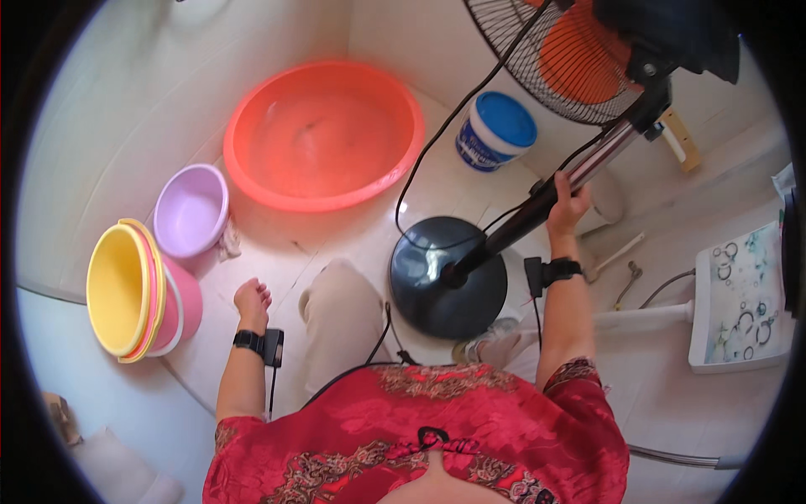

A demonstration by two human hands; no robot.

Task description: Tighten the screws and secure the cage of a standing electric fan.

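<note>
A standing fan (537, 214) with a black pole, an orange blade and a black wire guard rises at the right. My right hand (567, 208) is wrapped round its pole, above the middle. The fan's round dark base (428, 307) rests on the tiled floor in front of my legs, and its black cord hangs in a loop beside the pole. My left hand (252, 301) hangs low at the left with its fingers curled in and nothing visible in them. Nearest to it are a purple basin (193, 210) and a stack of yellow and pink buckets (126, 290).
A large orange-red basin (327, 200) lies at the far wall. Right of it stands a white and blue tub (495, 134) with a blue lid. At the right edge are a white patterned cistern (743, 294) and a pipe (642, 316). A thin hose (684, 455) runs at lower right.
</note>
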